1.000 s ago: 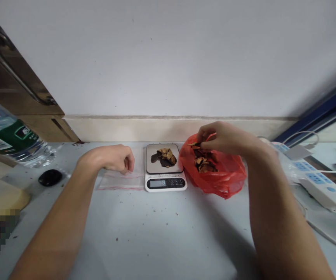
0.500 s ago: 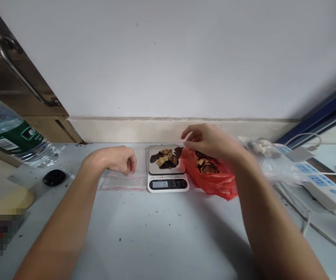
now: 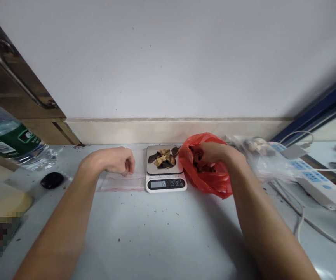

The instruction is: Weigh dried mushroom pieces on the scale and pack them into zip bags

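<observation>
A white digital kitchen scale reads what looks like 75. On its metal plate lie dried, curled brown-and-tan slices, one dark piece reaching over the plate's right edge. Just right of the scale stands an opened red plastic bag holding more such slices. My right hand reaches down into this bag, its fingertips hidden among the contents. To the scale's left, my left hand rests with curled fingers over a clear zip bag lying flat; I see nothing held in it.
A water bottle and a black round lid are at left. On the right lie a clear bag with pale contents, a power strip and white cables. Dark crumbs dot the grey table; a wall rises behind.
My right hand has gone from above the red bag's rim down into it, and the bag's rim now stands up around the hand. My left hand stays nearly in place. The view shifted slightly.
</observation>
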